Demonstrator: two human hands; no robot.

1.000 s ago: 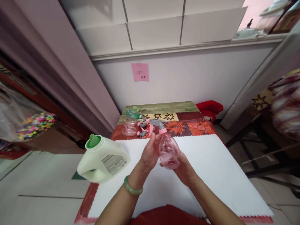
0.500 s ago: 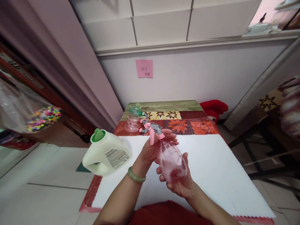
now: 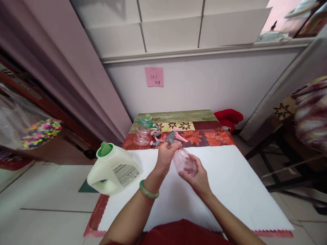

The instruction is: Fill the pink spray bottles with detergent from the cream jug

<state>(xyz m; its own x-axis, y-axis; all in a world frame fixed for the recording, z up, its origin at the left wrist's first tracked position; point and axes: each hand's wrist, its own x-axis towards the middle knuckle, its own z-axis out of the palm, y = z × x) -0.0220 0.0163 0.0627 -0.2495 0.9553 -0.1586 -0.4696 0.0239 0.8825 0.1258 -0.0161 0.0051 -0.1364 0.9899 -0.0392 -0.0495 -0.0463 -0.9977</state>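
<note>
You have the bottle (image 3: pixel 184 164), clear and pinkish, between both hands over the white mat (image 3: pixel 230 180), near the mat's far edge. Your left hand (image 3: pixel 166 154), with a green bangle (image 3: pixel 149 190) on its wrist, is curled around the bottle's neck, just below the sprayer (image 3: pixel 170 136). Your right hand (image 3: pixel 198 177) is closed around the lower body, thumb along the near side, fingers partly hidden behind it. The bottle tilts, its top leaning away from you and to the left, and the pink trigger (image 3: pixel 181 137) points right. To your left, the jug (image 3: pixel 116 172) with its green cap (image 3: pixel 105 149) stands at the mat's edge. Beyond the mat, pink bottles (image 3: pixel 142 136) and a green bottle (image 3: pixel 145 120) sit together on the patterned table (image 3: pixel 204 117), their sprayers toward the right.
</note>
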